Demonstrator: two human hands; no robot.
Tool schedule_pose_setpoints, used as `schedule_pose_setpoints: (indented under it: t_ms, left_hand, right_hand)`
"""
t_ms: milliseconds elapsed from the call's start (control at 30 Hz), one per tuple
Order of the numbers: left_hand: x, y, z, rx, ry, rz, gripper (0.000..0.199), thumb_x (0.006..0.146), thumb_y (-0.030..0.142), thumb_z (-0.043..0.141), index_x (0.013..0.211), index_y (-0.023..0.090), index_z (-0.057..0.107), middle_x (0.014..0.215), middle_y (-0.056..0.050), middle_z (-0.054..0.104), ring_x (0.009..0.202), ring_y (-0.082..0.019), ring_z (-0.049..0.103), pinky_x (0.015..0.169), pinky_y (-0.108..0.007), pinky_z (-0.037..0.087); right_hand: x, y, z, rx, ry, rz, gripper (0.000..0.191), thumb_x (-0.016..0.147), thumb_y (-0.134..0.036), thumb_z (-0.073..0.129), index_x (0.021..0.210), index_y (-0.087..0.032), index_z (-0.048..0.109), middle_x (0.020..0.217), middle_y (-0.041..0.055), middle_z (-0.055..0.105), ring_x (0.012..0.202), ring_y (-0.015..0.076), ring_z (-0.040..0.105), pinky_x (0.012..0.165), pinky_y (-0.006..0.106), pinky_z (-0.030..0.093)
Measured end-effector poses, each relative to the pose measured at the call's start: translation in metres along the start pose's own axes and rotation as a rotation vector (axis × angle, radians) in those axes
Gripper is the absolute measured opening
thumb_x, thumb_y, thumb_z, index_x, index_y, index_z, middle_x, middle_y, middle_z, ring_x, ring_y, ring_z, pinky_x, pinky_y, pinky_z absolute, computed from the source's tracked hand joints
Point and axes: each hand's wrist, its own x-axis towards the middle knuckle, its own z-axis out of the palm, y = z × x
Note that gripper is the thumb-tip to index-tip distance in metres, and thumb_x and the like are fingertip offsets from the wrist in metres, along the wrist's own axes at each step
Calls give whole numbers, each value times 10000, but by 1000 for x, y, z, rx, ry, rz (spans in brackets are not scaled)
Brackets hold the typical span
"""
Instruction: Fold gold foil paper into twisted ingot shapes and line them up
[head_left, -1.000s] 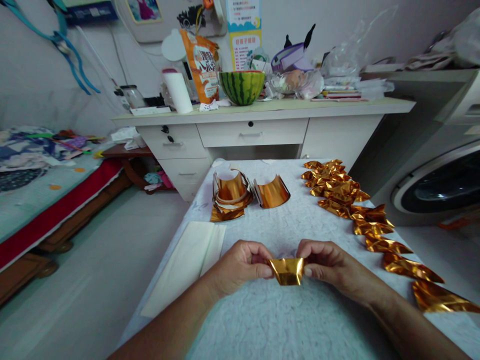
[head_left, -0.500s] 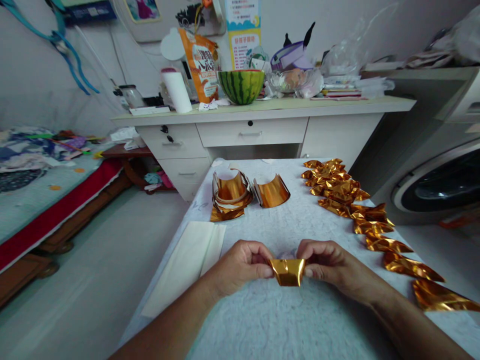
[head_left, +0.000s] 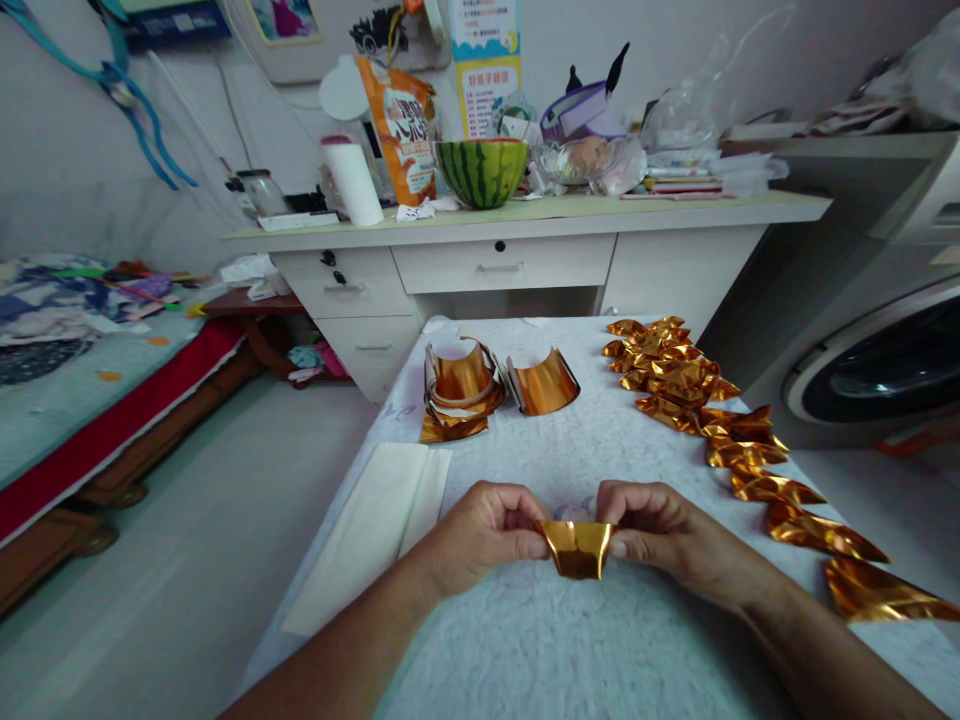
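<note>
A small folded piece of shiny gold foil (head_left: 579,550) is stretched between my two hands over the cloth-covered table. My left hand (head_left: 491,530) pinches its left end between thumb and fingers, and my right hand (head_left: 656,525) pinches the right end. Beyond them lie a stack of curled gold foil sheets (head_left: 461,385) and, beside it, a single curled sheet (head_left: 546,385). Folded gold foil pieces (head_left: 675,380) run in a row down the right side of the table. White paper sheets (head_left: 364,530) lie left of my hands.
A white desk (head_left: 525,232) stands behind the table, bearing a watermelon half (head_left: 482,172), an orange pouch (head_left: 401,130) and a paper roll (head_left: 352,182). At the right is a washing machine (head_left: 885,330); a bed (head_left: 112,370) is at the left.
The foil piece between my hands has tilted slightly and its lower edge sits a little lower. Both hands keep their pinch and have barely moved.
</note>
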Motion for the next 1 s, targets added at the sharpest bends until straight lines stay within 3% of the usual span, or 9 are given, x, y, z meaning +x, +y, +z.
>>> schedule_pose_setpoints:
  t_ms: [500,1000]
  left_hand:
    - [0,0,0,-30,4,-14,370,613,422,847,738,119,674,704,-8,640,634,-95,539,600,-202,369]
    - [-2,1,6,109,6,38,355,673,427,800,684,116,630,667,6,576,614,-92,487,592,-223,350]
  right_hand:
    - [-1,1,-3,-6,12,6,175,816,-346,724,851,-180,685,774,-12,582,719,107,506,671,230,381]
    - [1,2,-3,-51,46,-32,165,803,-323,739,743,-176,695,749,-18,581,693,104,519,657,235,395]
